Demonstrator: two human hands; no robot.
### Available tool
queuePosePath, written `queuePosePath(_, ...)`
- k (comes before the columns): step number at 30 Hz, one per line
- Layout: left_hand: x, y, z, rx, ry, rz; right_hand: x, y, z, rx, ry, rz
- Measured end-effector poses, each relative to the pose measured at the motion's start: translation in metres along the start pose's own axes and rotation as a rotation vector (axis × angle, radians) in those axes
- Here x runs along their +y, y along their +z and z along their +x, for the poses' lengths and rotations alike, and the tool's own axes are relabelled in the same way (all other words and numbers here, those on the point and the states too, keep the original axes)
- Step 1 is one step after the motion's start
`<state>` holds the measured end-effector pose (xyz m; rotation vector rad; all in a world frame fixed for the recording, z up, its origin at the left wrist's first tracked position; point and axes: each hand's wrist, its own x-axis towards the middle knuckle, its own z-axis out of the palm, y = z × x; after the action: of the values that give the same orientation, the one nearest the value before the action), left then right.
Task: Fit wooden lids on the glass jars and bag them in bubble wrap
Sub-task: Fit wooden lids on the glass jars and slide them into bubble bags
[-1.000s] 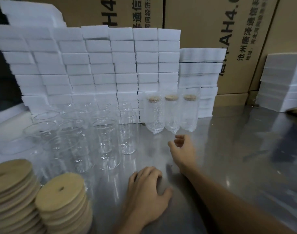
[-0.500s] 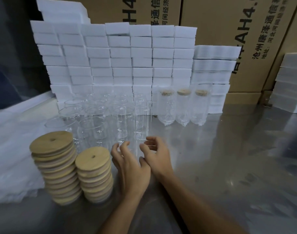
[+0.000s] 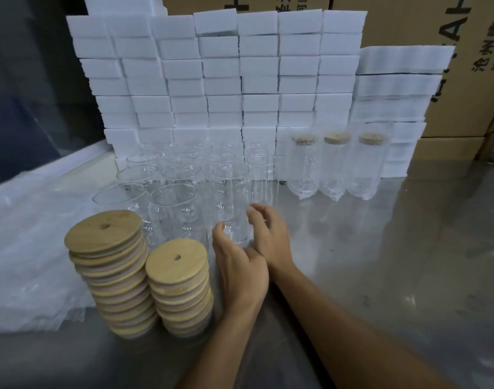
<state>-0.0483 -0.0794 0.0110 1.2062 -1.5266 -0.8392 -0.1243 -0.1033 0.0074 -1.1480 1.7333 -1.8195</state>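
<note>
Several open glass jars stand in rows on the steel table. The nearest jar stands between my hands. My left hand curls its fingers round the jar's lower left side. The curved fingers of my right hand lie against its right side. Two stacks of round wooden lids with a small hole, one taller and one shorter, stand left of my left hand. Three lidded jars in bubble wrap bags stand upright at the back right.
A wall of white foam blocks rises behind the jars, with cardboard boxes behind it. A pile of bubble wrap lies at the left. The steel table stretches bare to the right.
Both hands moved forward from the table surface to the nearest jar and now enclose it. The view swung left, which brought the lid stacks and bubble wrap pile further in.
</note>
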Motion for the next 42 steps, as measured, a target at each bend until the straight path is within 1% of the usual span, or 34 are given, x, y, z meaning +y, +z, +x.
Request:
queuePosePath(4, 0.002, -0.001, -0.003, -0.027, 0.012, 0.019, -0.006, -0.004, -0.005, 0.050, -0.010, 0.047)
queuePosePath(7, 0.003, -0.003, -0.008, -0.048, 0.035, 0.058, -0.007, -0.007, -0.009, 0.081, -0.025, 0.036)
queuePosePath(10, 0.004, -0.006, -0.014, -0.064, 0.054, 0.078, -0.009, -0.011, -0.014, 0.096, 0.019, 0.042)
queuePosePath(16, -0.001, -0.008, -0.015, -0.112, 0.102, 0.118, -0.007, -0.017, -0.026, 0.177, 0.130, 0.199)
queuePosePath(20, -0.003, -0.005, -0.010, -0.140, 0.090, 0.067, -0.004, -0.022, -0.028, 0.242, 0.150, 0.253)
queuePosePath(22, -0.005, -0.003, -0.010, -0.127, 0.084, 0.008, -0.005, -0.024, -0.030, 0.262, 0.127, 0.253)
queuePosePath(24, -0.007, -0.004, -0.010, -0.149, 0.071, -0.040, -0.005, -0.026, -0.032, 0.277, 0.112, 0.263)
queuePosePath(28, -0.009, -0.009, -0.015, -0.208, 0.079, -0.099, -0.007, -0.033, -0.042, 0.254, 0.091, 0.267)
queuePosePath(35, -0.008, -0.015, -0.027, -0.205, 0.091, -0.207, -0.016, -0.044, -0.060, 0.236, 0.054, 0.296)
queuePosePath(42, -0.008, -0.027, -0.038, -0.231, 0.110, -0.258, -0.019, -0.048, -0.069, 0.176, -0.059, 0.214)
